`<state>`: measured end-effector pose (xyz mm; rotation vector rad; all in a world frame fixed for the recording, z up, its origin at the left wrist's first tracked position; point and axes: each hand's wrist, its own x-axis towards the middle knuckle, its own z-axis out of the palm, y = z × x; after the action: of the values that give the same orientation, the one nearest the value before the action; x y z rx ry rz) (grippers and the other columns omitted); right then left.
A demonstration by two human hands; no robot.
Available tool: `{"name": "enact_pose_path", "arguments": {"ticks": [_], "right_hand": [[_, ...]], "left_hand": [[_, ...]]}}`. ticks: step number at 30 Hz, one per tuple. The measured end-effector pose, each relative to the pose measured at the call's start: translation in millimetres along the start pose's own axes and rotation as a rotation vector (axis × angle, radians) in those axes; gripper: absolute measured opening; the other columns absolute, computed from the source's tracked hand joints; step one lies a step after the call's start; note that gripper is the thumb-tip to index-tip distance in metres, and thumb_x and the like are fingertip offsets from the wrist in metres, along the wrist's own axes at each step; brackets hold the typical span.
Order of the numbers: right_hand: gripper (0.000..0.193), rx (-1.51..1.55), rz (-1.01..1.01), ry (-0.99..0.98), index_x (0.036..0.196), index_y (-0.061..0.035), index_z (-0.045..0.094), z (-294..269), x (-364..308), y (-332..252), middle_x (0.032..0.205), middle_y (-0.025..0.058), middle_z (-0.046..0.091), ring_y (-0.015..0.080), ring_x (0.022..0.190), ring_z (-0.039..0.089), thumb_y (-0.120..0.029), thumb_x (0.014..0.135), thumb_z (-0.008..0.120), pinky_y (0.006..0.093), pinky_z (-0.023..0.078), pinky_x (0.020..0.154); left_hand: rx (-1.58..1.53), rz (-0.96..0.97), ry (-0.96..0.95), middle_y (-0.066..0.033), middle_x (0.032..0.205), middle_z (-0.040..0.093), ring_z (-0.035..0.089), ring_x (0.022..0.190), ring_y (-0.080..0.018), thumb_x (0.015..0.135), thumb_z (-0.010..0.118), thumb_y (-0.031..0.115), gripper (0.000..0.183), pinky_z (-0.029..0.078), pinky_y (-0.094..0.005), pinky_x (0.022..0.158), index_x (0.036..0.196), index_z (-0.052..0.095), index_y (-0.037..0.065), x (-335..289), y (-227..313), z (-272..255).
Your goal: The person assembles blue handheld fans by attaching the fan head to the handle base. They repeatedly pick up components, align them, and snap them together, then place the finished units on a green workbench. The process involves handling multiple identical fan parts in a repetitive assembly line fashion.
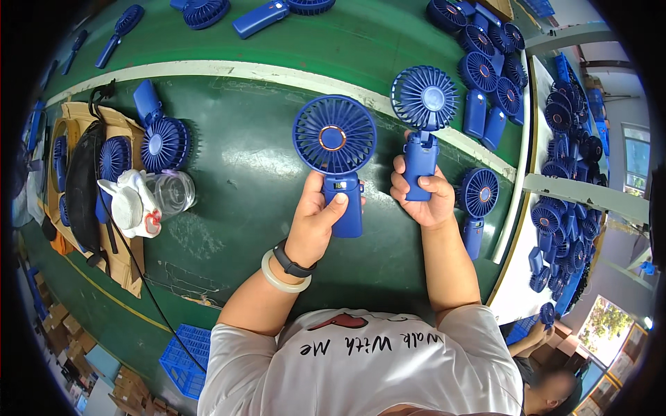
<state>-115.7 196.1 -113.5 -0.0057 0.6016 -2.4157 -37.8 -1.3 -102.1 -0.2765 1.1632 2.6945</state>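
Observation:
My left hand (pixel 313 220) is closed around the handle of a blue handheld fan (pixel 334 135), held upright with its round grille toward me. The thumb presses on the handle just below a small lit display. In my right hand (pixel 424 193) is a second blue handheld fan (pixel 424 97), gripped by its handle; its head shows a pale round hub. Both fans are above the green worktable (pixel 239 132), side by side and apart. Another blue fan (pixel 479 194) lies to the right of my right hand.
A cardboard tray (pixel 132 267) at left holds fans and a black pouch (pixel 84 187). Beside it are a clear plastic jar (pixel 173 192) and a blue fan (pixel 164 142). Several fans (pixel 479 73) crowd the far right; more fill a side table (pixel 513 291). A person (pixel 548 388) sits at lower right.

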Motion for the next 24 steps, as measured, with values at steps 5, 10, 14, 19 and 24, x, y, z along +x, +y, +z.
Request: {"name": "enact_pose_path", "arguments": {"ticks": [5, 10, 14, 19, 24], "right_hand": [[0.069, -0.082, 0.002, 0.003, 0.136, -0.0074, 0.028, 3, -1, 2, 0.101, 0.0167, 0.053, 0.0225, 0.072, 0.054, -0.014, 0.076, 0.061, 0.0337, 0.046, 0.063], [0.065, -0.1, -0.011, -0.028, 0.135, -0.0069, 0.028, 2, 0, 1, 0.1, 0.0178, 0.053, 0.0227, 0.07, 0.055, -0.023, 0.081, 0.061, 0.0326, 0.046, 0.061], [0.059, -0.131, -0.031, -0.044, 0.132, -0.0058, 0.031, 5, 0, 3, 0.101, 0.018, 0.054, 0.0221, 0.07, 0.055, -0.033, 0.086, 0.056, 0.0316, 0.046, 0.06], [0.059, -0.082, -0.022, 0.002, 0.13, -0.0057, 0.035, 5, 0, 3, 0.101, 0.0169, 0.056, 0.0226, 0.074, 0.056, -0.049, 0.091, 0.043, 0.0313, 0.046, 0.062], [0.051, -0.267, -0.127, 0.158, 0.124, -0.0064, 0.041, 14, -7, 9, 0.1, 0.0127, 0.054, 0.0204, 0.081, 0.057, -0.04, 0.088, 0.055, 0.0368, 0.05, 0.071]], "left_hand": [[0.048, 0.067, 0.026, -0.014, 0.112, 0.054, 0.06, 0.094, -0.0215, 0.091, 0.053, 0.019, 0.04, 0.051, -0.0369, 0.081, 0.125, 0.037, 0.006, 0, -3, 1], [0.024, 0.022, 0.028, -0.0143, 0.112, 0.054, 0.06, 0.092, -0.0218, 0.091, 0.052, 0.018, 0.036, 0.052, -0.0378, 0.08, 0.122, 0.038, 0.006, 0, -1, 0], [0.013, 0.028, 0.056, -0.0121, 0.11, 0.056, 0.06, 0.092, -0.0183, 0.09, 0.055, 0.016, 0.037, 0.051, -0.0333, 0.079, 0.122, 0.038, 0.006, -1, 0, 4], [-0.005, 0.01, 0.094, -0.0113, 0.109, 0.052, 0.059, 0.09, -0.0195, 0.078, 0.061, -0.005, 0.058, 0.057, -0.0359, 0.07, 0.124, 0.031, 0.012, -2, 1, 11], [0.017, -0.054, 0.003, -0.0104, 0.096, 0.055, 0.059, 0.08, -0.0174, 0.073, 0.063, -0.008, 0.048, 0.048, -0.0244, 0.044, 0.113, 0.041, 0.009, -3, -2, 11]]}}
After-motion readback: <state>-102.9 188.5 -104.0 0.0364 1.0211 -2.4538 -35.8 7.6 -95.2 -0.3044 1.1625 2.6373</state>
